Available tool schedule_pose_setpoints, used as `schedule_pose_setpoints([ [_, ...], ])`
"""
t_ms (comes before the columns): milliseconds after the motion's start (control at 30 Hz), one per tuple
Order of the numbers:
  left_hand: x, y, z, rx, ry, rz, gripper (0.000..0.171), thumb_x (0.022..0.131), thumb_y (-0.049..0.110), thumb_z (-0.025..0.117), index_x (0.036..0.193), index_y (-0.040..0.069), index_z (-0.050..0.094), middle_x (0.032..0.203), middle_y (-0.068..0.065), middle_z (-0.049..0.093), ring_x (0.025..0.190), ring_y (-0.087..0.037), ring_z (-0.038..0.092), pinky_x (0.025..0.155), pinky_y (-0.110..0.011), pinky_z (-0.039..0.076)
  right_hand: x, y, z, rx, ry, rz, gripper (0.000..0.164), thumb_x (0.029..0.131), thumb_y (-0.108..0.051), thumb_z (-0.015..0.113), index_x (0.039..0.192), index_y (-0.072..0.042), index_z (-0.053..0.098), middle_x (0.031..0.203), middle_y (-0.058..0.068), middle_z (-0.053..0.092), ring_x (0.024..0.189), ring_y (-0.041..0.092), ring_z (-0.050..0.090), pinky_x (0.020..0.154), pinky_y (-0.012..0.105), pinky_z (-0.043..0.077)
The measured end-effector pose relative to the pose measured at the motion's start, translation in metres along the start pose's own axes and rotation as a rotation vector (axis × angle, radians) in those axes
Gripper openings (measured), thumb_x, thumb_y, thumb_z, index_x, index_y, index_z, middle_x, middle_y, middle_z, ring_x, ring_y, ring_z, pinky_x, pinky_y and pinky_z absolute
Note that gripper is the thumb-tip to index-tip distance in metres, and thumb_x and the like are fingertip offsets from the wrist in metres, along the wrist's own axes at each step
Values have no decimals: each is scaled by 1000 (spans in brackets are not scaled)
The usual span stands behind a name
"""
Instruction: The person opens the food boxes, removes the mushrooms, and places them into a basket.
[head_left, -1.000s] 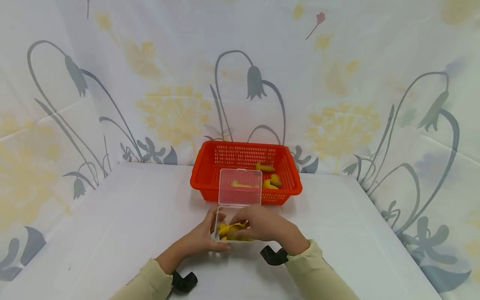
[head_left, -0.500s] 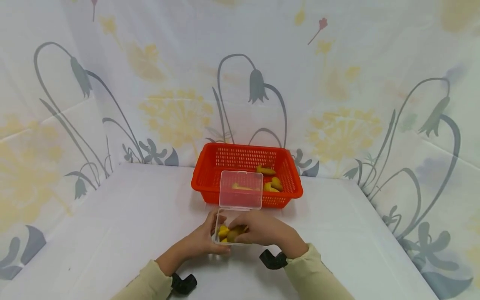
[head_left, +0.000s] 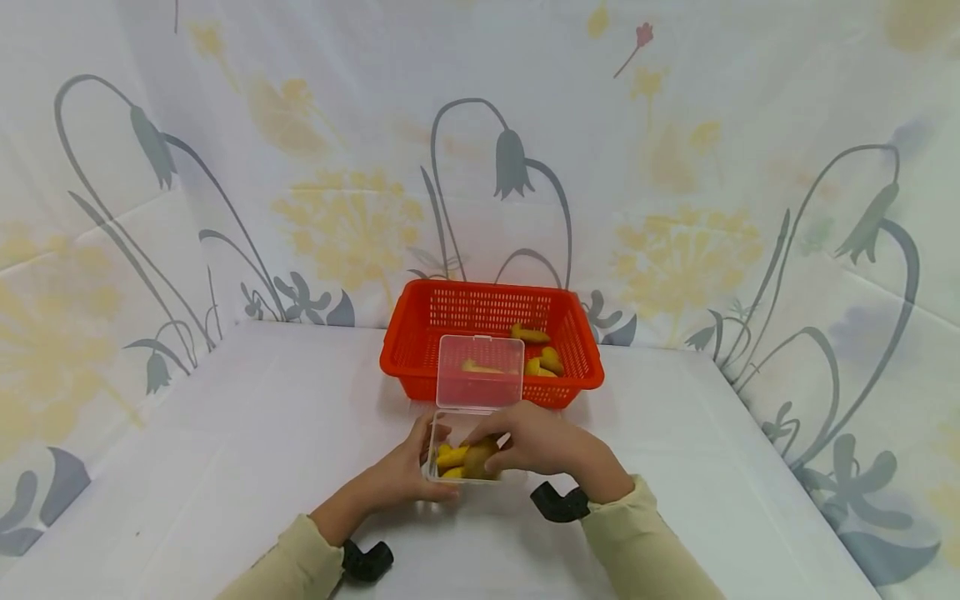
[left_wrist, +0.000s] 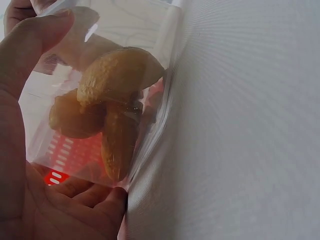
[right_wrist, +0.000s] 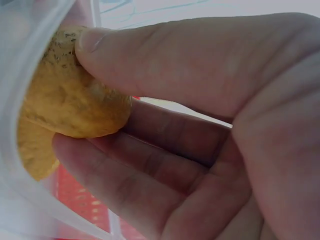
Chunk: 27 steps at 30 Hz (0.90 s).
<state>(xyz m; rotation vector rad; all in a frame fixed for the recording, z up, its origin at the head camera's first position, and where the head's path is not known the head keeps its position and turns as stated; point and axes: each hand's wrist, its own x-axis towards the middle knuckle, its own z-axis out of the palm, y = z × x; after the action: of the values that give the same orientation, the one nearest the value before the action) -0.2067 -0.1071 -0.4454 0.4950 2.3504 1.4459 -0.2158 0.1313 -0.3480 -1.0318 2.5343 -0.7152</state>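
A clear plastic box (head_left: pixel 433 454) stands on the table with its hinged lid (head_left: pixel 480 387) raised at the back. My left hand (head_left: pixel 405 469) grips the box's left side, thumb at the front and fingers behind. Inside lie yellow-brown mushrooms (head_left: pixel 452 458); the left wrist view shows a mushroom cap and stem (left_wrist: pixel 120 75) through the clear wall. Over the box's right half, my right hand (head_left: pixel 543 442) pinches one mushroom (right_wrist: pixel 75 100) between thumb and fingers. That mushroom is partly within the opening, and the right hand hides the box's right edge in the head view.
Right behind the box sits a red perforated basket (head_left: pixel 408 342). Several mushrooms (head_left: pixel 551 361) lie in it, some seen through the raised lid. A white cloth covers the table (head_left: pixel 285 400), and a flower-printed curtain (head_left: pixel 360 108) hangs behind and at the sides.
My right hand has risen slightly and shifted to the right, bringing the pinched mushroom to the right inside the box. My left hand keeps its grip on the box.
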Motion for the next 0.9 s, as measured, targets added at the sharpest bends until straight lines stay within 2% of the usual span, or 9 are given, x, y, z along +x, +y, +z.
schedule_pose_setpoints([
  [300, 2, -2, 1, 3, -2, 12, 110, 71, 38, 84, 150, 30, 8, 152, -6, 36, 142, -36, 32, 115, -58, 29, -12, -5, -12, -82, 121, 2, 29, 84, -24, 76, 113, -26, 72, 98, -17, 66, 90, 5, 59, 79, 22, 54],
  [433, 2, -2, 1, 3, 3, 27, 111, 71, 37, 85, 150, 29, 8, 151, -7, 37, 142, -35, 33, 115, -57, 29, -17, -5, -16, -97, 191, -27, 27, 84, -25, 76, 110, -26, 71, 98, -18, 66, 91, 3, 60, 83, 26, 56],
  [600, 2, -2, 0, -1, 5, 19, 113, 70, 38, 85, 151, 30, 7, 152, -6, 37, 142, -35, 33, 115, -57, 29, -20, -4, -21, -117, 268, -81, 26, 82, -25, 78, 108, -23, 72, 96, -16, 68, 88, 4, 60, 79, 27, 57],
  [767, 2, -2, 0, -12, 5, 11, 113, 70, 38, 85, 152, 32, 6, 152, -5, 36, 142, -34, 32, 115, -58, 28, -22, -5, -23, -116, 271, -99, 26, 83, -24, 77, 109, -21, 72, 99, -11, 69, 89, 7, 61, 79, 31, 58],
  [900, 2, -1, 0, -14, 2, 7, 113, 70, 38, 85, 151, 31, 7, 152, -5, 36, 142, -35, 32, 115, -57, 28, -26, -5, -25, -123, 275, -117, 25, 85, -26, 75, 109, -23, 71, 100, -13, 68, 89, 5, 61, 78, 26, 56],
])
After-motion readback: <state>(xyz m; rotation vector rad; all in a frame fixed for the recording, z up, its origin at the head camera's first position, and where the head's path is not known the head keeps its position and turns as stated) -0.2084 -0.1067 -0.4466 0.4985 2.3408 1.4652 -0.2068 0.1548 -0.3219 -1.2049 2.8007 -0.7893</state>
